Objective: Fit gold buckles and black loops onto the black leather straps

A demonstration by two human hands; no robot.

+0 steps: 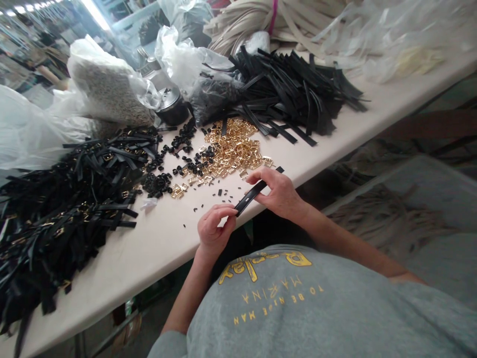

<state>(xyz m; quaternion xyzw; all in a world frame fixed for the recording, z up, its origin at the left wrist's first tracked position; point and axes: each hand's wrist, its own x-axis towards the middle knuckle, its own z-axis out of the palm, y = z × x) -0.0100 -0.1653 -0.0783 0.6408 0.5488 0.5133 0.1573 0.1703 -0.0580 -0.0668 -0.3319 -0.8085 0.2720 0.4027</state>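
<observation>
A short black strap (250,197) with a slot near its middle is held slantwise over the table's front edge. My left hand (216,224) pinches its lower end. Around its upper part my right hand (278,193) is closed, and the strap's tip sticks out past the fingers. Just beyond the hands lies a pile of gold-coloured buckles (233,151), with small black loops (201,161) at its left side. Tiny black bits (220,192) are scattered on the tabletop near my left hand.
Black straps with buckles (74,194) are heaped on the left of the table (156,263). Plain black straps (294,92) lie at the back right. Behind stand a dark metal canister (172,107), plastic bags (108,82) and a bundle of beige strips (249,22).
</observation>
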